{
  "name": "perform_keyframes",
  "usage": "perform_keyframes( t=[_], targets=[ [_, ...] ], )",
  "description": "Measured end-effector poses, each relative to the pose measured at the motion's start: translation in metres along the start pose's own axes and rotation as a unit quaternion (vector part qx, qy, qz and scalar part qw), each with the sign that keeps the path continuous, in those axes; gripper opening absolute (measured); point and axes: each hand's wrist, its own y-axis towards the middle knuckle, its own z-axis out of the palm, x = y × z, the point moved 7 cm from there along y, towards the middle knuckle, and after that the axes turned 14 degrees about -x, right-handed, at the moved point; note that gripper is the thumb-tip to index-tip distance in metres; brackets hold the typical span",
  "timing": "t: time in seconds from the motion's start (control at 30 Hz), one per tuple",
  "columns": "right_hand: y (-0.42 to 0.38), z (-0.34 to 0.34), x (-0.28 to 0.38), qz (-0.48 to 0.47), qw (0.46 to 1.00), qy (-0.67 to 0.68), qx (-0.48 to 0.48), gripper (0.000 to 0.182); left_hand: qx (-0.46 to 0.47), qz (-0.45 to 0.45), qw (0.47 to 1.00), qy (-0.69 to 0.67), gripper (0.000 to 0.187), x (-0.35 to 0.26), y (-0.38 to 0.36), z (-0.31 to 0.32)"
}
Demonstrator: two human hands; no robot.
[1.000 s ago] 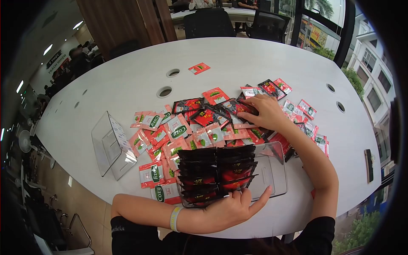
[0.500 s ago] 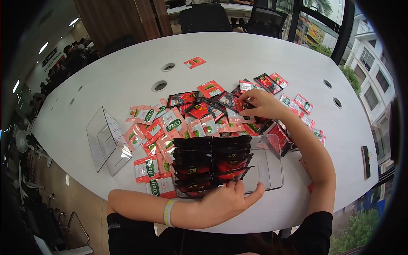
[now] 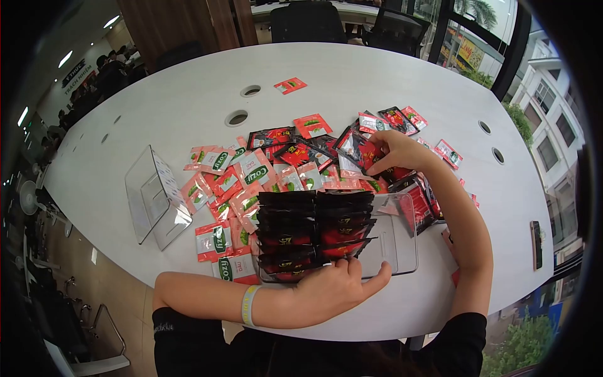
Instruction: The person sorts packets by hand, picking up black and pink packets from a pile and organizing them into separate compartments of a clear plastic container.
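While 2 rows of dark sachets (image 3: 314, 229) already stand packed on edge in the clear tray (image 3: 399, 242), filling roughly its left two-thirds, the strip at the tray's right end shows only bare plastic, so by my judgement the sorting is well along but not finished. Beyond the tray, a wide scatter of loose packets (image 3: 251, 182) lies on the white table (image 3: 188, 113), most of them pink-and-green ones, with only a few dark ones among them. Just past the tray's far edge, the right hand (image 3: 396, 154) has its fingertips pinched on 1 dark sachet (image 3: 358, 151), lifted and tilted off the pile. That sachet is black with a red panel and glossy, and it looks flat and slightly curled at a corner. At the tray's near edge, the left hand (image 3: 336, 289) rests with fingers curled against the front sachets and the thumb spread along the rim. To the tray's left, well apart, a second clear container (image 3: 154, 201) lies tipped on its side.
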Motion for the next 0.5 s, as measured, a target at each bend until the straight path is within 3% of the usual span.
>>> perform_keyframes(
  t=[0.1, 0.17, 0.23, 0.33, 0.4, 0.5],
  targets=[
    [0.001, -0.013, 0.01, -0.068, 0.993, -0.01, -0.092, 0.044, 0.002, 0.011, 1.0, 0.019, 0.056, 0.004, 0.002, 0.003],
    [-0.002, -0.02, 0.017, -0.064, 0.985, 0.068, -0.147, 0.037, 0.005, 0.017, 1.0, 0.018, 0.056, 0.006, 0.003, 0.005],
    [-0.002, -0.024, 0.012, -0.015, 0.989, 0.072, -0.131, 0.028, 0.002, 0.009, 1.0, 0.021, 0.056, 0.011, 0.004, 0.005],
    [0.001, -0.037, 0.023, -0.129, 0.969, 0.124, -0.17, 0.017, 0.0, 0.004, 1.0, 0.024, 0.056, 0.014, 0.005, 0.005],
    [-0.013, -0.047, 0.044, -0.124, 0.962, 0.16, -0.181, 0.016, -0.001, 0.002, 1.0, 0.026, 0.056, 0.015, 0.006, 0.006],
    [-0.038, -0.061, 0.079, -0.181, 0.932, 0.234, -0.21, 0.03, -0.006, 0.001, 0.999, 0.033, 0.056, 0.015, 0.004, 0.007]
  ],
)
